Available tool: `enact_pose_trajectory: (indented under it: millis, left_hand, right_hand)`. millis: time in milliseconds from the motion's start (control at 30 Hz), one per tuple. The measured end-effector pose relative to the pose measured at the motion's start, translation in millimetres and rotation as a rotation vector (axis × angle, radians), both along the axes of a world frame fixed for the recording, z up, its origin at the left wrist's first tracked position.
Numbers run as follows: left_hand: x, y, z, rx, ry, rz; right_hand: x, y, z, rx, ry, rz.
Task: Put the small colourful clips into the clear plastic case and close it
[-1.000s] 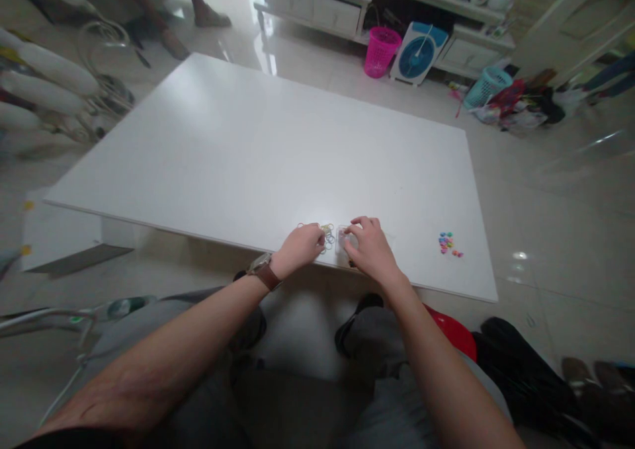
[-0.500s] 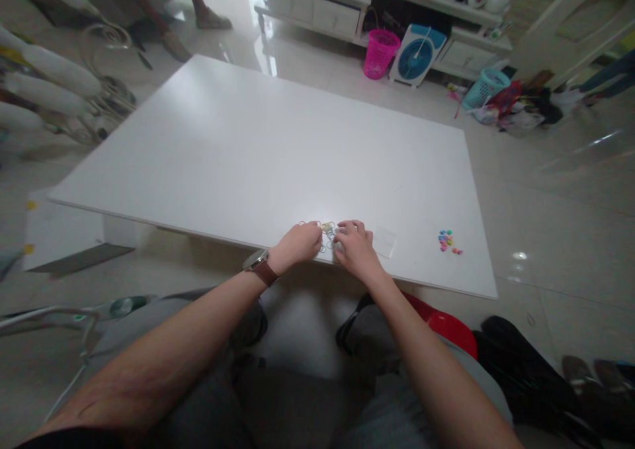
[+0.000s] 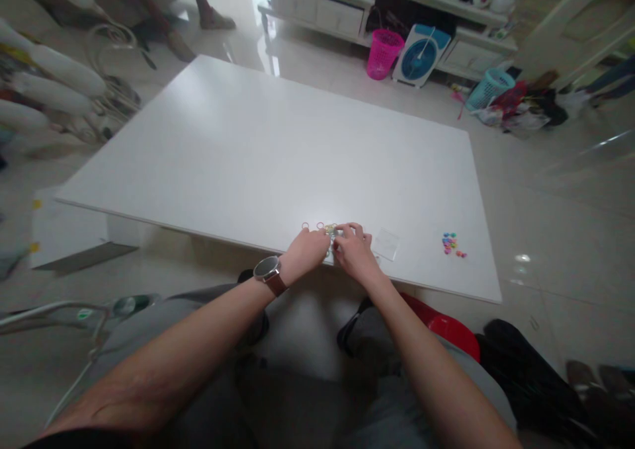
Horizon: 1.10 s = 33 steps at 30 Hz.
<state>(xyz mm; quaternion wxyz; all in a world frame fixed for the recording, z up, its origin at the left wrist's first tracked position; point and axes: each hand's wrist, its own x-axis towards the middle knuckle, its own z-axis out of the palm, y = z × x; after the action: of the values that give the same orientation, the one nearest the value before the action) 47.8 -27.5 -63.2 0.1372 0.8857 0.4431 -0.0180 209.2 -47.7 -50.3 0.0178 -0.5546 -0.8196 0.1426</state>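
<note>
Small thin rings lie at the near edge of the white table (image 3: pixel 278 151). Two of them, a reddish ring (image 3: pixel 320 225) and another ring (image 3: pixel 305 225), sit just beyond my left hand (image 3: pixel 308 249). Its fingers are closed and bent down at the pile; what they grip is hidden. Facing it, my right hand (image 3: pixel 354 247) has thumb and forefinger curled in over the metal rings (image 3: pixel 331 231), other fingers bent above the tabletop. Whatever is in that pinch is too small to make out. A yellowish piece among the rings shows between the hands.
A clear plastic bag (image 3: pixel 386 244) lies right of my right hand. Several small colourful pieces (image 3: pixel 450 243) are grouped near the table's right end. Beyond the table stand a pink basket (image 3: pixel 383 55) and a blue fan (image 3: pixel 417 57). Another person's leg (image 3: pixel 206 6) shows at upper left.
My left hand has moved slightly right and nearer my right hand, uncovering rings behind it. My right hand's fingers have drawn in a little. The view has shifted slightly.
</note>
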Motion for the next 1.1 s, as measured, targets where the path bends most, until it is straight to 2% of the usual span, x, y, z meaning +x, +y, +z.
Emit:
enact_pose_trajectory:
  millis: [167, 300, 367, 467, 567, 700, 833, 1100]
  left_hand:
    - [8, -9, 3.5, -0.024, 0.028, -0.013]
    - [3, 0, 7.7, -0.028, -0.024, 0.013]
    - [-6, 11, 12.5, -0.060, -0.073, 0.100]
    - [-23, 33, 21.7, -0.144, -0.234, 0.310]
    - [-36, 46, 27.7, -0.242, -0.405, 0.422]
    - [-36, 46, 26.6, -0.333, -0.549, 0.423]
    - [-32, 42, 24.2, -0.434, -0.632, 0.387]
    - [-33, 46, 25.1, -0.442, -0.669, 0.414]
  right_hand:
    - [0, -4, -2.6, 0.025, -0.017, 0.018]
    - [-2, -5, -2.7, 0.037, -0.062, 0.053]
    - [-3, -5, -3.3, 0.037, -0.084, 0.071]
    - [-3, -5, -5.5, 0.026, -0.069, 0.079]
    - [-2, -3, -7.0, 0.019, 0.009, 0.018]
    - [-1, 4, -6.0, 0.048, 0.154, -0.085]
    - [1, 12, -3.9, 0.068, 0.318, -0.126]
    - [4, 12, 4.5, 0.025, 0.593, -0.244]
